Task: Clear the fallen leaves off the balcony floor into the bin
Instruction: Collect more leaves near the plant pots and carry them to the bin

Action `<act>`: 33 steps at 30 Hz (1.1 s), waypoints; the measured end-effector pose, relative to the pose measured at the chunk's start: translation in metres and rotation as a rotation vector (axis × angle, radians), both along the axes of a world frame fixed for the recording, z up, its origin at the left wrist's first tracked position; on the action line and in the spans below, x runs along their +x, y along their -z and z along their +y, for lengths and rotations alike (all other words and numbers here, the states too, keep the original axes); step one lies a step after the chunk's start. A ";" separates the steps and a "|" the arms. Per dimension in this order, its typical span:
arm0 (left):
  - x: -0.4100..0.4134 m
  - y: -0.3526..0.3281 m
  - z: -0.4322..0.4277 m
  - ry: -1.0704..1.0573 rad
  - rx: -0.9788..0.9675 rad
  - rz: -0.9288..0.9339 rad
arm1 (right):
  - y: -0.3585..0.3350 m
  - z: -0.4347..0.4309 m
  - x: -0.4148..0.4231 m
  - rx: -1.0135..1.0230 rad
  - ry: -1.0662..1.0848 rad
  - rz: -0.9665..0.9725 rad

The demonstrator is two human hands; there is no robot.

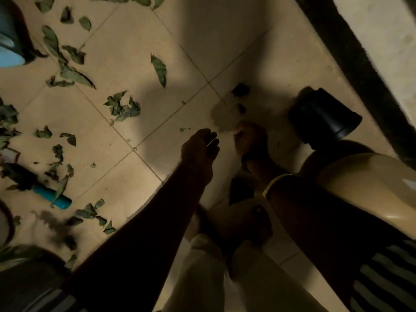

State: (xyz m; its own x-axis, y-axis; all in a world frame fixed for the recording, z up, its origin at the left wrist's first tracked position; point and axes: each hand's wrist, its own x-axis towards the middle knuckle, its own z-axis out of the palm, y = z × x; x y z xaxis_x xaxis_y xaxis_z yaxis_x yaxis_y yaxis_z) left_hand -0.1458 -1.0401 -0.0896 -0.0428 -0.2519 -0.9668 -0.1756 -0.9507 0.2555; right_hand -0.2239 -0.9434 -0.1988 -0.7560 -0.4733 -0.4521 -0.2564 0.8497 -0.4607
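Reaching down toward the tiled balcony floor (157, 41), the left hand (200, 149) hangs with its fingers loosely curved and nothing in it, while the right hand (249, 143) sits just beside it, fingers curled inward; the light is too dim to tell whether it pinches a scrap or holds nothing. A yellow bangle (273, 183) rings the right wrist.

The fallen leaves (67, 70) lie scattered mostly across the left half of the floor — a crumpled cluster (123, 108) near the middle, a single long leaf (159, 69) apart from the rest, and two small dark bits (240, 90) just beyond the fingertips. A black pot (324, 115) lies tipped on its side to the right. Whether the blue-grey container (9, 41) at the upper left edge is the bin cannot be told.

These leaves look dry, curled and very light, so they should be brittle — likely to crumble if squeezed hard and to skate away if brushed. Gathering several into a loose heap with a flat palm, then scooping from underneath with both hands cupped, seems safer than pinching each by its edge. The small dark bits would need a fingertip pinch at the stem or thickest fold.
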 end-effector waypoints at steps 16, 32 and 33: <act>-0.004 0.014 -0.010 -0.083 -0.009 0.077 | -0.006 -0.042 -0.065 -0.174 -0.029 0.239; -0.019 -0.183 -0.054 -0.132 0.044 0.254 | -0.269 -0.083 0.004 -0.476 0.347 -0.388; -0.023 -0.208 -0.062 -0.150 0.044 0.263 | -0.294 -0.089 0.007 -0.437 0.223 -0.267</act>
